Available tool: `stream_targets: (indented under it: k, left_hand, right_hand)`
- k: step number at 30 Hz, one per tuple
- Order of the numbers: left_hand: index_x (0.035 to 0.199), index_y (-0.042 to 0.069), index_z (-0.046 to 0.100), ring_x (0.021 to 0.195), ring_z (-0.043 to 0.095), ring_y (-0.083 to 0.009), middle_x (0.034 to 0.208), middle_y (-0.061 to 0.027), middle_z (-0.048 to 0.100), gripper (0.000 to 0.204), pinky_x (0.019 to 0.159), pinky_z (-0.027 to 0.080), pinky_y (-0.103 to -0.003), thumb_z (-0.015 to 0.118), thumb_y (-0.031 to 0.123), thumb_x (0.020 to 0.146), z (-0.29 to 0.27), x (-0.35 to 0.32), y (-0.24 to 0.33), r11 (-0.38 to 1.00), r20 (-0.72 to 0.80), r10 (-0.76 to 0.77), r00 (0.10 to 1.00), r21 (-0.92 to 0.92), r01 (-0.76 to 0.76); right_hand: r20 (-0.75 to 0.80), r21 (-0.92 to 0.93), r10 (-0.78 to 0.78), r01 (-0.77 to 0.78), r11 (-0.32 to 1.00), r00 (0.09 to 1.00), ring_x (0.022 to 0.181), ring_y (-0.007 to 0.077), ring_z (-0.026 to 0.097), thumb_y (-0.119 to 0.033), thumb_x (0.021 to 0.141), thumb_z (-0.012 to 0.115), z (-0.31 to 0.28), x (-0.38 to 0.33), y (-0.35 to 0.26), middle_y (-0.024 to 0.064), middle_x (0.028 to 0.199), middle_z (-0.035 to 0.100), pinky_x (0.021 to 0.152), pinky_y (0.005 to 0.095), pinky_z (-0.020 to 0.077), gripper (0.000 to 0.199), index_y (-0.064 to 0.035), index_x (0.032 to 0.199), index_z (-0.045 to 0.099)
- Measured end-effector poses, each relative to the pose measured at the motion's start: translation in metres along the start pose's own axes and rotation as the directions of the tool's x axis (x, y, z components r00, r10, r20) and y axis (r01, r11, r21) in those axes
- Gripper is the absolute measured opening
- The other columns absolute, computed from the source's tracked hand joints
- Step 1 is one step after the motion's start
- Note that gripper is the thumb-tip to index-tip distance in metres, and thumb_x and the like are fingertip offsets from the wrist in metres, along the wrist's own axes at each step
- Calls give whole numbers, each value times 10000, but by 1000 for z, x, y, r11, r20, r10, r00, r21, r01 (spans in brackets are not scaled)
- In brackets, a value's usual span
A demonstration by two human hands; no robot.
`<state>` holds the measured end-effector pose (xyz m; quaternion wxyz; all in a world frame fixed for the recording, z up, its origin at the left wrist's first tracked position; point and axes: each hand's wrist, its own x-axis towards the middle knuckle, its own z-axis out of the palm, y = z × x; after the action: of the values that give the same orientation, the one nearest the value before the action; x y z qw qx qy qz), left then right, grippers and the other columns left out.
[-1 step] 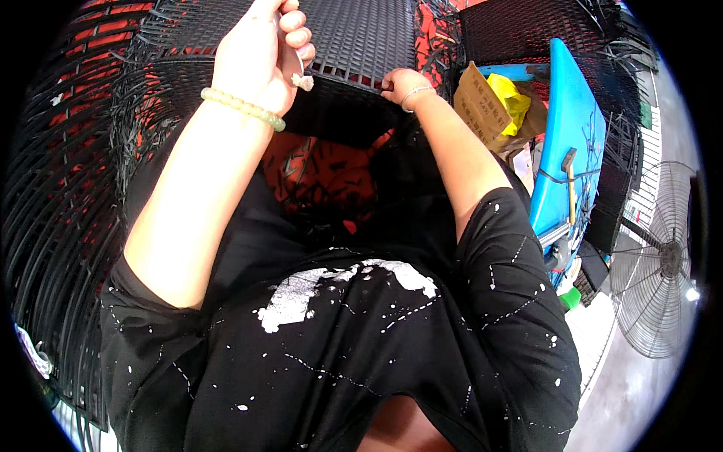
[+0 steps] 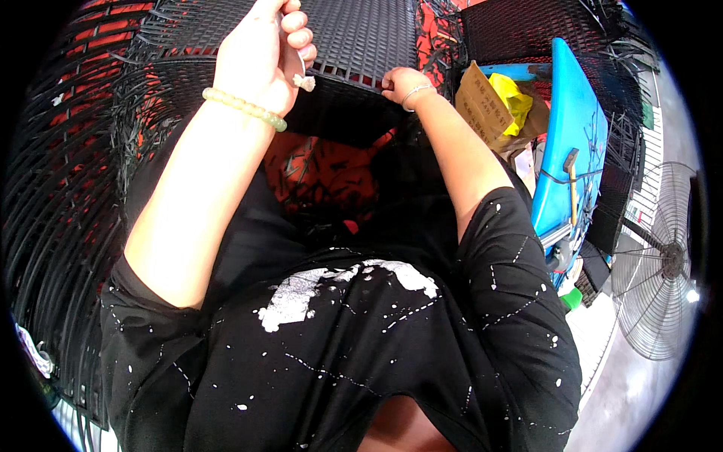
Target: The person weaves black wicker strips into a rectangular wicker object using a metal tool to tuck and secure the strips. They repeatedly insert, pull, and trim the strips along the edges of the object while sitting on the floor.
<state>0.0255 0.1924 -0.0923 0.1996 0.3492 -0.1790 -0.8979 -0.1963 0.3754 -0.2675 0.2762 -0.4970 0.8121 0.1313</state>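
My left hand [image 2: 263, 59] is raised over the black woven rattan panel [image 2: 361, 34], its fingers curled around a thin pale tool with a frayed, whitish tip [image 2: 304, 82] sticking out below the palm. The tool's kind is hidden by the fingers. At the panel's near edge, to the right, my right hand [image 2: 407, 84] has its fingers bent and closed against the weave. Whatever they pinch does not show. A beaded bracelet [image 2: 245, 108] circles the left wrist, a thin bangle [image 2: 416, 93] the right.
Loose black strips [image 2: 56, 248] fan out on the left. Right of my right arm are a cardboard box [image 2: 482, 109] with a yellow bag [image 2: 512, 98], a blue plastic board [image 2: 561, 135] with a hammer [image 2: 571, 181] against it, and a fan [image 2: 666, 260]. Scraps lie on red surfacing below.
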Motion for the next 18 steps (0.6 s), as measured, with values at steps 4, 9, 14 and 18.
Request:
stream_targets:
  k: [4, 9, 14, 18]
  left_hand:
    - [748, 140, 496, 455, 376, -81, 554, 55, 394, 207, 432, 321, -221, 629, 255, 857, 5, 4, -10, 999, -15, -12, 1000, 33, 12]
    - [748, 139, 493, 455, 377, -83, 554, 53, 394, 207, 430, 316, -222, 627, 255, 856, 10, 9, -23, 997, -10, -61, 998, 52, 61]
    - [747, 141, 490, 454, 376, -84, 554, 54, 393, 208, 429, 312, -222, 625, 255, 857, 15, 14, -30, 995, -10, -85, 996, 58, 85]
    - [749, 142, 488, 453, 374, -85, 553, 55, 391, 210, 428, 310, -223, 623, 259, 859, 16, 16, -36, 991, -13, -103, 995, 80, 104]
  right_hand:
    - [-21, -57, -127, 126, 990, 992, 929, 300, 613, -276, 748, 664, -4, 8, -7, 111, 952, 655, 779, 409, 502, 226, -83, 865, 662]
    - [82, -104, -85, 93, 990, 993, 883, 307, 627, -302, 713, 669, -19, 12, -22, 123, 899, 670, 783, 404, 507, 259, -74, 834, 690]
    - [150, -70, -110, 121, 990, 983, 889, 305, 634, -282, 681, 713, -26, 21, -16, 136, 921, 673, 781, 400, 510, 296, -51, 865, 698]
    - [170, -195, -116, 148, 969, 979, 908, 308, 636, -236, 700, 690, -33, 18, -29, 144, 955, 672, 794, 391, 513, 284, -26, 892, 688]
